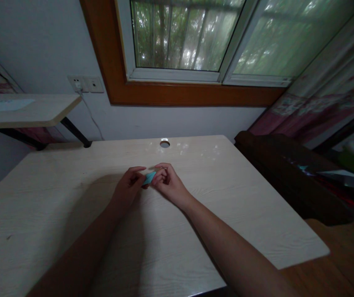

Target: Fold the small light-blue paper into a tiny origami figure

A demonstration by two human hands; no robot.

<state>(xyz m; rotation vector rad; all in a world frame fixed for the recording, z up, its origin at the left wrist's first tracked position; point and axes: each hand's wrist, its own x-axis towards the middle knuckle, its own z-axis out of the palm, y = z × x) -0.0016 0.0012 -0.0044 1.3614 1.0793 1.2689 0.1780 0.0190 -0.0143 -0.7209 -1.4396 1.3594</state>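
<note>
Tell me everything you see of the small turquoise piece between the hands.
The turquoise piece is small, flat-looking and plain, apparently paper, though too small to be sure. It slants up to the right over the pale wood-grain desk. The left hand grips its left end; the right hand's fingers meet its right end. Both ends are partly hidden; folds are unclear.
</note>
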